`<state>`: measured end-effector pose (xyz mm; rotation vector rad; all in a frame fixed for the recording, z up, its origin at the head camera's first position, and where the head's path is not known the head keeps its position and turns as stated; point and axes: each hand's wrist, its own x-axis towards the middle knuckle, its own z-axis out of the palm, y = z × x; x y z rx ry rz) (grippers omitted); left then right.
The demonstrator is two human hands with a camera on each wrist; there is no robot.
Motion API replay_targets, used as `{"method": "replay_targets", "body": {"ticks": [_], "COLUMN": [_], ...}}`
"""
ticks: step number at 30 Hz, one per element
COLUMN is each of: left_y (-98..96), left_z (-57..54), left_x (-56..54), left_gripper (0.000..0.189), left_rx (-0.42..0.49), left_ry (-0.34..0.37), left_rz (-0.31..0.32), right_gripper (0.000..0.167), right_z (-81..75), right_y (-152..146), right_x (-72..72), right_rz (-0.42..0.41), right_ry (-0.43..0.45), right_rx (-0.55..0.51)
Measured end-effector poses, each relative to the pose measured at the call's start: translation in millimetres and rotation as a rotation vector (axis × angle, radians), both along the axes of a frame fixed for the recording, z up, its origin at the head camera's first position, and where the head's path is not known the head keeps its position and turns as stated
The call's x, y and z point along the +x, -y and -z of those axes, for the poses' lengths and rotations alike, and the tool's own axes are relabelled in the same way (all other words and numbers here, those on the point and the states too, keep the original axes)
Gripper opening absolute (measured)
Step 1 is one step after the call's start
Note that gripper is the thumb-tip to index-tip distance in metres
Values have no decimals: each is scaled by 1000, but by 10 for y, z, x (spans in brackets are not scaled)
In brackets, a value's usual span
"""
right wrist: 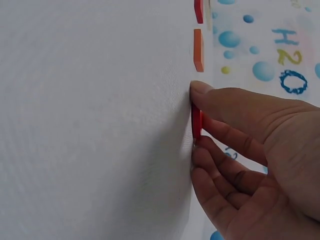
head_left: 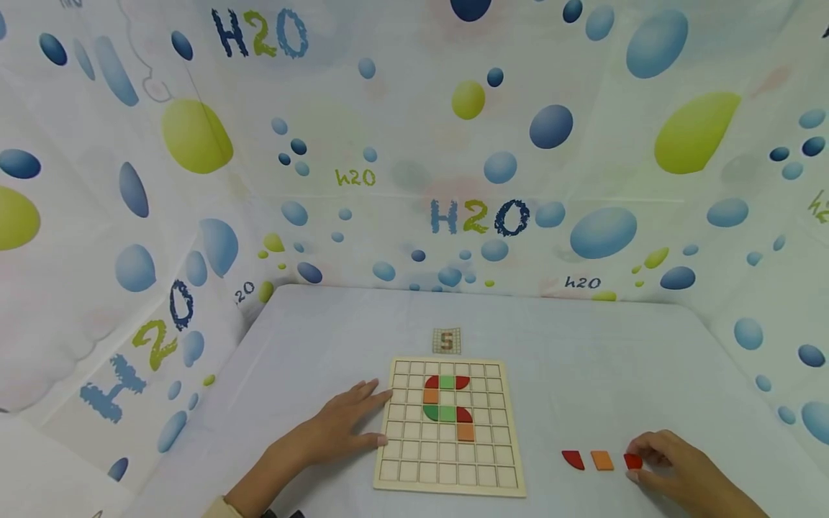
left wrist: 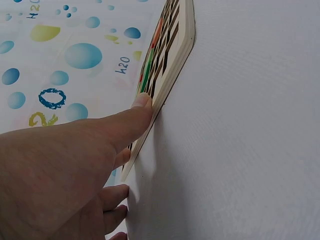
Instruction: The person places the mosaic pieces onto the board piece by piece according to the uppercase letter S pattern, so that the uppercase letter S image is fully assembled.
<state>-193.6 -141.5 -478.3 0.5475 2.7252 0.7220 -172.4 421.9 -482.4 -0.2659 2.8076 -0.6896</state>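
Observation:
My left hand (head_left: 340,429) rests at the left edge of a wooden grid board (head_left: 414,471), fingers spread and fairly straight. In the left wrist view the thumb (left wrist: 143,100) touches the board's rim. Red, orange, light green and dark green tiles form a winding shape in the grid. At the right, my right hand (head_left: 673,464) pinches a red quarter-circle tile (head_left: 632,461) between thumb and fingers, at the table surface. The right wrist view shows this red tile (right wrist: 197,122) partly hidden by the fingers.
Left of the right hand lie an orange square tile (head_left: 602,460) and another red quarter-circle tile (head_left: 573,460). A small pattern card (head_left: 447,341) lies beyond the board. White cloth (head_left: 324,345) covers the table, with a printed curtain (head_left: 414,129) behind.

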Motion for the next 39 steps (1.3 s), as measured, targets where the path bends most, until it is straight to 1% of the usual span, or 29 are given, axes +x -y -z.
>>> {"method": "replay_targets", "body": {"ticks": [3, 6, 10, 14, 19, 22, 23, 25, 27, 28, 31, 34, 35, 37, 39], "left_y": [7, 9, 5, 2, 5, 10, 12, 16, 20, 20, 21, 18, 17, 14, 15], "left_z": [12, 19, 8, -7, -2, 4, 7, 9, 10, 10, 20, 30, 35, 40, 44], "left_x": [-4, -4, 2, 14, 14, 9, 6, 4, 2, 1, -6, -13, -15, -18, -21], "left_gripper": [81, 81, 80, 80, 80, 80, 80, 80, 80, 80, 80, 80, 80, 80, 80], "left_rx": [-2, -2, 4, 5, 3, 5, 6, 7, 6, 6, 5, 3, 2, 2, -1], "left_ry": [0, 2, 1, 6, 5, 2, 1, 2, 2, 2, 0, 1, 1, 3, 4], "left_rz": [-2, -5, -7, -13, -11, -4, -2, -2, -3, -4, -4, -4, -6, -8, -8], "right_gripper": [24, 25, 26, 26, 30, 31, 31, 31, 32, 33, 32, 28, 27, 24, 22], "right_z": [-8, -18, -34, -50, -53, -80, -102, -143, -190, -215, -268, -280, -277, -261, -248], "right_y": [0, 21, 65, 98, 128, 192, 234, 319, 442, 513, 763, 1024, 1107, 1257, 1396], "right_x": [4, -6, -21, -32, -85, -124, -139, -167, -201, -218, -262, -293, -300, -303, -292], "right_rz": [-18, 3, 52, 71, 61, 40, 41, 8, -12, -17, 3, 19, 13, -30, -94], "right_ry": [-21, 0, 39, 47, 13, -34, -40, -75, -84, -74, -25, 11, 13, -4, -31], "right_rx": [-2, 7, 14, 12, -1, -17, -27, -41, -62, -71, -83, -85, -87, -101, -120]}}
